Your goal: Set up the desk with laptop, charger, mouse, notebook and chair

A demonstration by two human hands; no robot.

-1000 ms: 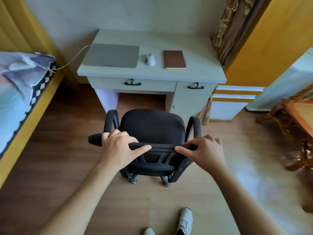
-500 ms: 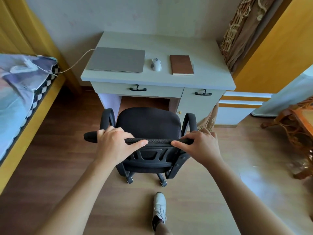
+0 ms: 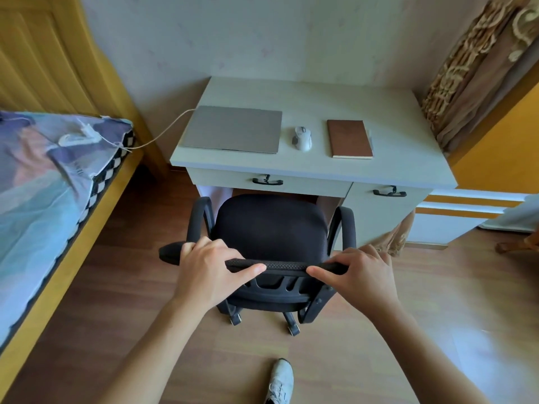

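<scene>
left hand (image 3: 207, 271): clamped on the top edge of the chair (image 3: 271, 228) backrest, thumb behind, fingers over the front, at about 7 o'clock of the seat.
right hand (image 3: 366, 275): clamped on the same edge at about 5 o'clock of the seat, thumb pointing inward along the rail.
chair: upright on its castors, seat front now just under the desk (image 3: 393, 118) front edge, in the kneehole. A second ago there was clear floor between seat and desk; that gap has closed.
change: both grips unchanged over the last second; chair and person moved forward together, shoe (image 3: 281, 380) stepping in at 6 o'clock.
desk top: laptop (image 3: 233, 129) lid closed at 11 o'clock of the chair, mouse (image 3: 302, 137) just right of it, notebook (image 3: 349, 138) at 1 o'clock, all apart from each other.
charger cable (image 3: 163, 134): runs from the laptop's left edge out to the bed (image 3: 43, 182) at 9 o'clock; plug end looks seated, can't confirm.
meaning: desk items look placed; chair push is probably the last step, nearly done.
watch: armrests vs the drawer front (image 3: 268, 182), they look close in height.
</scene>
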